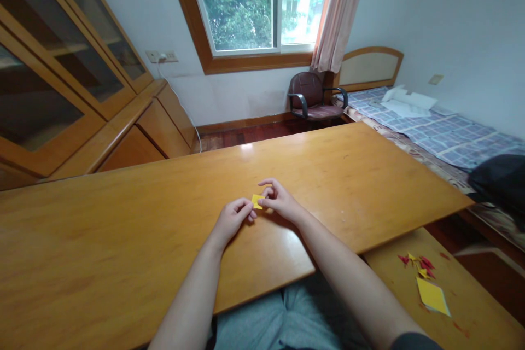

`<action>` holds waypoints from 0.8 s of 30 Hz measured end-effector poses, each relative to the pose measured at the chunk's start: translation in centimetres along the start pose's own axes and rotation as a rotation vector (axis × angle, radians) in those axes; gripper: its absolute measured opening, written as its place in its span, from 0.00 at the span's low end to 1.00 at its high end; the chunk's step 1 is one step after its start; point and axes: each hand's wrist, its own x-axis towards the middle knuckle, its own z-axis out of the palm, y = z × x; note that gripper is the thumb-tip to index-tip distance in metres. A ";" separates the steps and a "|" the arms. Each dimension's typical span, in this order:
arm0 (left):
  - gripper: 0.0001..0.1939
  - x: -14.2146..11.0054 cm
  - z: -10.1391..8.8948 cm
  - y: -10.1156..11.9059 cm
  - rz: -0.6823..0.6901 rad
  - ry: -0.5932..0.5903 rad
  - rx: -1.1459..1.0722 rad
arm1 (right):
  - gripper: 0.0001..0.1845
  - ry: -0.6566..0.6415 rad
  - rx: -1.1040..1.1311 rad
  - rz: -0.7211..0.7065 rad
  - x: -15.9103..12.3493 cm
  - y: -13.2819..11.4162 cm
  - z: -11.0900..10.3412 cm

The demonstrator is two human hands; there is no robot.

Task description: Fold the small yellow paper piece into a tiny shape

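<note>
Between my two hands, just above the wooden table (156, 240), is a small folded piece of yellow paper (257, 201). My left hand (235, 217) pinches its left side between thumb and fingers. From the right, my right hand (281, 202) grips the opposite edge with thumb and finger, while another finger arches away above it. The paper looks roughly square; its finer creases are too small to make out.
On a lower surface at the right lie several red and yellow folded paper figures (419, 266) and a stack of yellow paper (433, 296). Beyond the table stand a chair (307, 93), a bed (443, 131) with a black bag (500, 183), and a glass-fronted cabinet (77, 65).
</note>
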 end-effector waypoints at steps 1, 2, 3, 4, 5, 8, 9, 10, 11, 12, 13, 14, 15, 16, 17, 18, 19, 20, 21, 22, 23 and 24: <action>0.17 0.0 0.0 0.0 -0.005 -0.002 -0.004 | 0.27 -0.003 0.010 0.001 0.0 0.1 -0.1; 0.17 0.0 0.0 0.0 -0.010 -0.002 -0.008 | 0.27 -0.005 0.017 0.003 0.1 0.1 -0.1; 0.17 0.0 0.0 0.1 -0.015 -0.002 -0.009 | 0.27 -0.006 0.023 0.006 0.1 0.2 -0.2; 0.17 0.0 0.0 0.1 -0.018 -0.003 -0.008 | 0.27 -0.007 0.027 0.009 0.1 0.2 -0.2; 0.17 0.0 0.0 0.0 -0.020 -0.004 -0.006 | 0.27 -0.007 0.030 0.013 0.1 0.1 -0.2; 0.17 0.0 -0.1 -0.1 -0.020 -0.009 -0.002 | 0.28 -0.013 0.038 0.026 0.0 -0.1 -0.3; 0.17 0.0 -0.1 -0.1 -0.020 -0.009 -0.004 | 0.28 -0.015 0.040 0.030 0.0 -0.1 -0.3; 0.17 0.0 -0.1 -0.2 -0.020 -0.009 -0.006 | 0.28 -0.016 0.041 0.034 0.0 -0.2 -0.3; 0.17 0.0 -0.1 -0.2 -0.019 -0.005 -0.007 | 0.28 -0.017 0.042 0.037 0.0 -0.2 -0.3; 0.16 0.0 -0.1 -0.1 -0.018 -0.001 -0.006 | 0.28 -0.016 0.045 0.039 0.0 -0.2 -0.4; 0.16 0.0 -0.1 -0.1 -0.018 0.001 -0.002 | 0.28 -0.014 0.050 0.040 0.0 -0.2 -0.4; 0.16 0.0 -0.1 0.0 -0.016 0.006 0.002 | 0.28 -0.012 0.056 0.041 0.0 -0.2 -0.4; 0.16 0.0 -0.1 0.1 -0.016 0.001 0.010 | 0.28 -0.011 0.063 0.043 0.0 -0.2 -0.4; 0.16 0.0 -0.1 0.2 -0.016 0.001 0.016 | 0.28 -0.010 0.067 0.045 0.0 -0.2 -0.4; 0.16 0.0 0.0 0.3 -0.015 0.006 0.019 | 0.28 -0.008 0.070 0.046 0.0 -0.2 -0.3; 0.16 0.0 0.0 0.3 -0.013 0.010 0.024 | 0.28 -0.004 0.070 0.047 0.0 -0.2 -0.3; 0.16 0.0 0.0 0.4 -0.009 0.016 0.029 | 0.28 -0.002 0.067 0.049 0.0 -0.3 -0.3; 0.16 0.0 0.0 0.4 -0.003 0.021 0.035 | 0.28 0.000 0.062 0.050 0.0 -0.3 -0.3; 0.16 0.0 0.0 0.4 0.004 0.027 0.042 | 0.28 0.000 0.057 0.049 0.0 -0.2 -0.4; 0.16 0.1 -0.1 0.3 0.013 0.034 0.047 | 0.28 -0.002 0.051 0.046 0.0 -0.2 -0.4; 0.15 0.1 -0.1 0.3 0.020 0.044 0.050 | 0.28 -0.007 0.044 0.039 0.0 -0.1 -0.4; 0.15 0.1 -0.1 0.2 0.026 0.056 0.049 | 0.28 -0.014 0.037 0.031 0.0 -0.1 -0.4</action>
